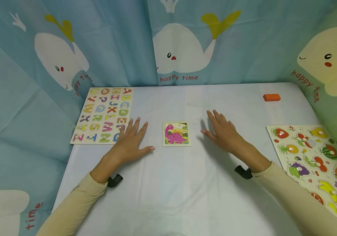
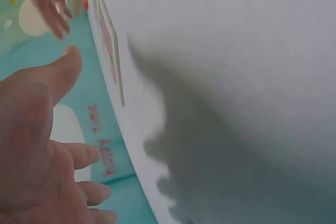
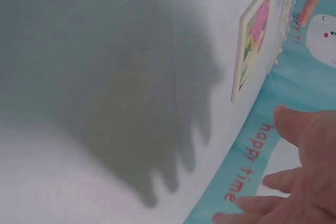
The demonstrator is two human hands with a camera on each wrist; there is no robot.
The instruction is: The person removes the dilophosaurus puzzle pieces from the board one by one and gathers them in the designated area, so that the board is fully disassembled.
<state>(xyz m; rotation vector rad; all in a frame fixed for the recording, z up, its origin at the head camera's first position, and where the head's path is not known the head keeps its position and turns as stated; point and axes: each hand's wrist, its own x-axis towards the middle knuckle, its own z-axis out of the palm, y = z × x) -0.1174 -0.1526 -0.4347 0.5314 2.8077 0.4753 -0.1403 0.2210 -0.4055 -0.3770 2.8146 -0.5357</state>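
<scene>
A small square dinosaur puzzle (image 1: 176, 134) lies flat on the white counter (image 1: 174, 183), between the person's two hands and touching neither. Within its pale frame, a bright pink dinosaur stands against green and yellow scenery. In the left wrist view the puzzle is seen at so steep a slant that its picture is little more than what looks like a pink patch.

The left hand (image 1: 128, 144) is raised above the counter to the puzzle's left, palm down, its grip apart: fingers straight and spread, thumb held out toward the puzzle. In the head view its fingers overlap the near right corner of the alphabet board (image 1: 105, 113), which carries rows of coloured letters. The right hand (image 1: 224, 132) is raised on the puzzle's other side, its grip also apart, fingers extended and thumb held away from them. Each hand casts a shadow on the counter beneath it.

An orange block (image 1: 271, 97) lies near the far right corner. Nearer, along the right side, is a fruit board (image 1: 314, 152) with strawberry, pineapple, grapes, watermelon and bananas among its pictures. Beige sleeves (image 1: 73, 203) cover both forearms. Behind the counter hangs a blue curtain (image 1: 121, 42) printed with white whales and red "happy time" lettering.
</scene>
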